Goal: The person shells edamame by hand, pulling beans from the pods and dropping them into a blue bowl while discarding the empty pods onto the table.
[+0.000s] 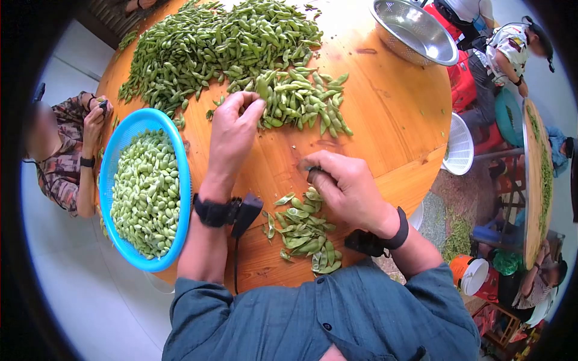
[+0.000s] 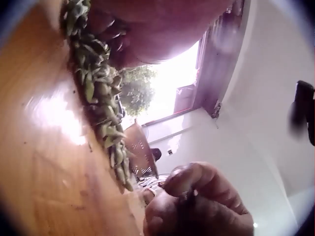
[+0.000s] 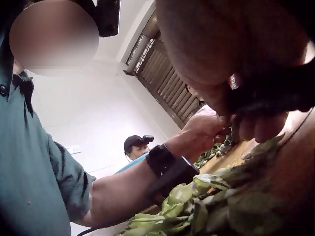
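Green and Slender, Pinched in the Left Hand

Pinches one pod [image 1: 262, 88] between thumb and fingers of the left hand [image 1: 235, 123], over the near edge of the large heap [image 1: 241, 42] on the orange-brown wooden tabletop [image 1: 391, 120]. Looks narrow and bright green, poking up past the fingertips.

Curls the right hand [image 1: 346, 183] inward, apart from the left, near the smaller pile [image 1: 304, 225]. Shows something dark at the thumb; cannot tell whether gripped or worn. Includes flat, paler green pods in that smaller pile, with a few split open. Lies left of both hands, in the blue basket [image 1: 185, 207]: plump, pale green pieces.
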The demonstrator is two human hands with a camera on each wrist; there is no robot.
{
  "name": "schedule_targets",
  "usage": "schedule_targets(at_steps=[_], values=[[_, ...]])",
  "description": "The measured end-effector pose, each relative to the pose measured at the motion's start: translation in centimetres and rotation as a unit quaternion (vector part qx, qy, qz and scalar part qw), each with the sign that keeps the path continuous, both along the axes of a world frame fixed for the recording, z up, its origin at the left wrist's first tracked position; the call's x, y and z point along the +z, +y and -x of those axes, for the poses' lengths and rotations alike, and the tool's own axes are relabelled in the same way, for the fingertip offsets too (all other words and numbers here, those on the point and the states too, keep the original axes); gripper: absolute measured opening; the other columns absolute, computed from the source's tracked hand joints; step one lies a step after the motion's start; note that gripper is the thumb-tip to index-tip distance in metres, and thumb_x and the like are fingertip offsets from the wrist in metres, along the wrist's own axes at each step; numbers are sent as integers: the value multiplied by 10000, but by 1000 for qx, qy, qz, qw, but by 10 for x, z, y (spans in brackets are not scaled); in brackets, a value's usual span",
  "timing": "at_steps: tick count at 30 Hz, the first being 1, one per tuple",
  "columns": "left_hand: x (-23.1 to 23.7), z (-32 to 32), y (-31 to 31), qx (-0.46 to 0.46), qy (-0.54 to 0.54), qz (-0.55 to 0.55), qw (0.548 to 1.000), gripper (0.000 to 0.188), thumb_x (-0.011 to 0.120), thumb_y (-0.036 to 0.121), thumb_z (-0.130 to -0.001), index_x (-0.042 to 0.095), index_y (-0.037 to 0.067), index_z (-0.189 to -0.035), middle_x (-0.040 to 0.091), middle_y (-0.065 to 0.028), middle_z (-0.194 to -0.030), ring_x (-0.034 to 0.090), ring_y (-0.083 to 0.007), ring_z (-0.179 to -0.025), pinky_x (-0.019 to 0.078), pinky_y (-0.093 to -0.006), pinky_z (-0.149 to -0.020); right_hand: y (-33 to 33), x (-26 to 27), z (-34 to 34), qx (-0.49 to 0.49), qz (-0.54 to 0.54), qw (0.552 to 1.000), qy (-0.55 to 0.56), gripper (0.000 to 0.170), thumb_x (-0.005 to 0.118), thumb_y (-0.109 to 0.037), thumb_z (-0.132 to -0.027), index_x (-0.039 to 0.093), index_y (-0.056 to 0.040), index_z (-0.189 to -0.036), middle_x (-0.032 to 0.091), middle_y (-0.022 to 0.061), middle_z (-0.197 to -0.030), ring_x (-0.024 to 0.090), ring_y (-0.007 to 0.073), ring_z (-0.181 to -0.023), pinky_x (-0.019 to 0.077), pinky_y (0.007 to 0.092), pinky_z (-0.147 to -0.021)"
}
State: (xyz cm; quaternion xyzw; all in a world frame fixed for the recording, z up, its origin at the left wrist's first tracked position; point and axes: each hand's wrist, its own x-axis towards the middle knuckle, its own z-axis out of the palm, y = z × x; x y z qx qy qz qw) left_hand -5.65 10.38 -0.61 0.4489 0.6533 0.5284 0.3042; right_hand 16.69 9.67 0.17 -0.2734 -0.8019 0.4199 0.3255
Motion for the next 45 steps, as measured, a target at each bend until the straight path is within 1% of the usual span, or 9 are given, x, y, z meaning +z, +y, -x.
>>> schedule_targets(at_steps=[4, 12, 25, 30, 33, 35, 38, 41, 45], values=[[30, -12, -39, -112, -326, 109, 932, 130, 569, 115, -961, 628, 25, -1034, 657, -2, -851, 456, -1, -581, 333, -161, -487, 4, 13, -1, -42, 117, 992, -3, 190, 556, 32, -890, 658, -2, -1048, 668, 75, -800, 626, 106, -634, 504, 274, -571], [26, -41, -79, -142, -384, 144, 901, 148, 575, 158, -993, 595, 42, -1083, 637, 7, -822, 421, 15, -569, 292, -143, -474, 3, 14, 2, -12, 284, 958, 18, 203, 516, -28, -960, 622, 38, -1119, 668, 43, -829, 604, 63, -624, 511, 209, -549], [15, -58, -93, -129, -244, 111, 955, 116, 586, 130, -988, 579, 18, -1017, 623, -3, -839, 563, -42, -743, 461, -218, -596, 1, 6, 2, -28, 204, 979, 10, 177, 556, -32, -851, 653, 42, -979, 649, 155, -730, 638, 231, -624, 506, 348, -584], [10, -70, -99, -122, 197, -42, 972, 133, 632, 23, -910, 560, -19, -1013, 611, -119, -838, 614, -239, -704, 488, -303, -659, -5, 3, 6, -56, 80, 994, -40, 144, 557, -1, -863, 656, 4, -967, 610, 84, -692, 590, 125, -617, 480, 305, -573], [9, -71, -99, -119, 199, -71, 970, 124, 628, -7, -894, 555, -24, -992, 596, -158, -830, 624, -326, -731, 490, -368, -642, -6, 0, 8, -66, 57, 994, -60, 138, 541, 21, -854, 640, 2, -947, 600, 111, -703, 598, 160, -621, 477, 310, -579], [5, -68, -100, -119, 199, -83, 969, 92, 617, 7, -911, 555, -18, -973, 607, -143, -816, 641, -326, -749, 490, -391, -617, -3, -4, 9, -18, 81, 996, 16, 129, 535, -19, -845, 605, 19, -947, 622, 243, -768, 637, 418, -716, 505, 455, -620], [3, -56, -102, -137, -109, 47, 983, 69, 593, 57, -957, 559, 0, -978, 595, -46, -797, 599, -160, -694, 460, -297, -562, 1, -3, 7, 5, 59, 998, 3, 132, 533, -17, -848, 601, 17, -956, 617, 238, -757, 635, 417, -723, 504, 449, -623], [4, -37, -99, -207, -457, 131, 855, 113, 547, 154, -1007, 560, 46, -1035, 576, 7, -815, 480, -26, -663, 385, -172, -563, 3, 1, 8, 10, 42, 999, -11, 120, 528, -16, -849, 599, 13, -940, 612, 230, -745, 632, 404, -717, 501, 443, -628], [1, -37, -96, -230, -542, 139, 797, 139, 600, 164, -984, 544, 43, -1021, 570, 14, -804, 498, -37, -666, 402, -187, -563, 3, 0, 7, 16, 120, 993, -9, 109, 523, -26, -854, 602, 10, -918, 606, 221, -736, 625, 379, -689, 494, 432, -625]])
